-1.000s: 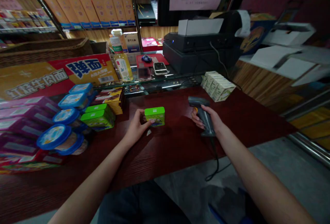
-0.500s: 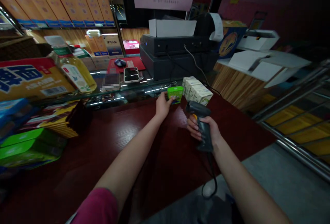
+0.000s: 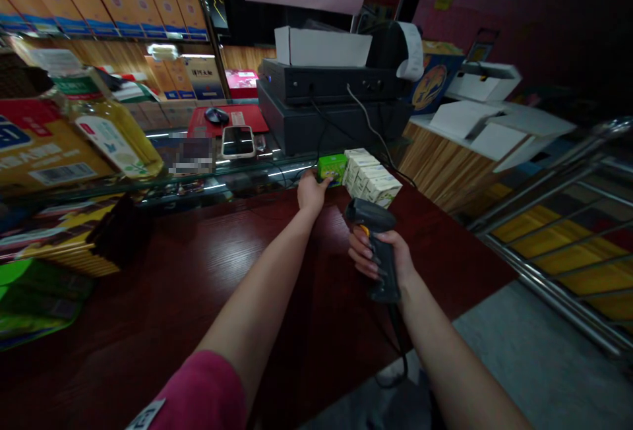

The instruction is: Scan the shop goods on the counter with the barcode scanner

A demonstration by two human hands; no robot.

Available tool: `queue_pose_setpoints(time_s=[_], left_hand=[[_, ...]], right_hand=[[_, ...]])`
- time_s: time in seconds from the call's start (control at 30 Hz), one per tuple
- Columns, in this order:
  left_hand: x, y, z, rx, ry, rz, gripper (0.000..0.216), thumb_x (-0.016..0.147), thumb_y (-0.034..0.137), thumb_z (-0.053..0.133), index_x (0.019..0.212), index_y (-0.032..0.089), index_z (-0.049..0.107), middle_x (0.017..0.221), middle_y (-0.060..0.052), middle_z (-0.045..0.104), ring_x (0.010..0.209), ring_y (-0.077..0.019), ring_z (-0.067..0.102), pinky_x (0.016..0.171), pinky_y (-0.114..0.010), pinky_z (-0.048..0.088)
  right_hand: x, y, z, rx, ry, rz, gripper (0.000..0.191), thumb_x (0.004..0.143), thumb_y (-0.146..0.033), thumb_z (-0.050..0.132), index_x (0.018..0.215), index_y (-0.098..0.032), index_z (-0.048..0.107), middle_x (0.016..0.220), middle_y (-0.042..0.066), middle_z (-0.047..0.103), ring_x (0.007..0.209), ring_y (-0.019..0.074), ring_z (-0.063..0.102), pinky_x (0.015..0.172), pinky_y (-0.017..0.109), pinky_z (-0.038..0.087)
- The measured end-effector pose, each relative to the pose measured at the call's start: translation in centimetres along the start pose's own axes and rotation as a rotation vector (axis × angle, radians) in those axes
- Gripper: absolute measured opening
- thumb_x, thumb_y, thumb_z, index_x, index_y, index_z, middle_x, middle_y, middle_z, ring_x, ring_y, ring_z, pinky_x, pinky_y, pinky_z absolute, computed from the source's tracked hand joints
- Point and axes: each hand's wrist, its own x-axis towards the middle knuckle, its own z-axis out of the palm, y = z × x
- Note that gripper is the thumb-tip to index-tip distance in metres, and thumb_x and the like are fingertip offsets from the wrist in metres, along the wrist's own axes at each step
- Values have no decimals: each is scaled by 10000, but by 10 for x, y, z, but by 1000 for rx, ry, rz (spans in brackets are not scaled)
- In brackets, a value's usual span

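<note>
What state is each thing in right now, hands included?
Left hand: gripping the green box
Right hand: wrapped around the scanner
Green box: standing beside the white cartons
Scanner: held, cord attached
White cartons: lined up together
Bottle: capped, holding yellow liquid
Phone: lying flat, screen dark
Paper strip: hanging down

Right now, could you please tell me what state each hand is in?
Left hand: closed, holding the green box beside the pale cartons.
Right hand: closed, holding the dark handheld scanner.
</note>
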Motion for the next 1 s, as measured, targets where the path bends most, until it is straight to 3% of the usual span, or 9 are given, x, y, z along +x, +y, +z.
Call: queue_pose_setpoints(time_s=[0.17, 0.3, 0.43, 0.53, 0.63, 0.7, 0.77, 0.9, 1.0], left_hand=[[-32, 10, -29, 85, 102, -79, 450, 799, 214, 787, 1190, 148, 575, 1299, -192, 613, 1279, -294, 561, 1120, -441, 384], [-79, -3, -83, -37, 39, 40, 366, 802, 111, 729, 1141, 143, 597, 1194, -167, 650, 1137, -253, 624, 1063, -409, 459], [-141, -22, -169, -73, -44, 169, 220, 836, 108, 659, 1047, 168, 636, 1122, -131, 666, 1058, -222, 644, 994, -381, 518], [-189, -25, -249, 109, -98, 272, 221, 840, 129, 651, 1049, 201, 652, 1107, -99, 683, 1115, -238, 622, 1028, -403, 506], [-226, -21, -330, 403, 48, 314, 321, 849, 131, 614, 1154, 223, 651, 1267, -108, 648, 1293, -271, 550, 1140, -457, 430], [-239, -19, -376, 558, 156, 357, 448, 875, 109, 543, 1298, 243, 605, 1475, -85, 552, 1500, -273, 359, 1261, -512, 255], [-243, -21, -411, 662, 242, 340, 576, 881, 98, 501, 1438, 245, 511, 1602, -70, 431, 1582, -266, 190, 1291, -545, 137], [-242, -30, -439, 730, 333, 262, 695, 869, 133, 531, 1545, 178, 374, 1649, -118, 348, 1592, -268, 151, 1298, -526, 96], [-244, -34, -440, 716, 327, 286, 600, 890, 156, 530, 1485, 172, 453, 1635, -122, 374, 1583, -260, 195, 1305, -501, 75]], right_hand=[[-3, 1, 6, -127, 69, 44, 207, 805, -387, 631, 813, -196, 550, 670, -28, 449, 460, 91, 285, 346, 185, 337], [-8, 4, 19, -256, 190, 80, 215, 760, -392, 682, 803, -208, 578, 676, -18, 418, 478, 93, 270, 359, 213, 310], [-8, 15, 43, -299, 325, 15, 182, 807, -419, 653, 772, -264, 564, 667, -17, 312, 487, 119, 202, 353, 278, 232], [-2, 35, 68, -271, 356, -57, 220, 867, -486, 582, 769, -296, 535, 673, -29, 244, 496, 139, 89, 332, 303, 136], [16, 68, 95, -223, 256, 15, 244, 847, -484, 614, 771, -276, 511, 666, -40, 255, 506, 132, 61, 311, 259, 121], [35, 95, 113, -144, 159, 76, 260, 845, -458, 636, 777, -254, 490, 661, -46, 290, 494, 117, 99, 306, 215, 160], [56, 123, 131, -55, 60, 123, 291, 836, -443, 661, 775, -236, 466, 650, -54, 325, 481, 98, 149, 319, 172, 210], [93, 168, 159, 37, -57, 219, 337, 780, -426, 710, 762, -212, 450, 622, -62, 385, 466, 74, 229, 339, 141, 276], [103, 184, 168, 4, -111, 296, 328, 795, -440, 696, 795, -206, 467, 636, -51, 439, 469, 76, 292, 355, 142, 325]])
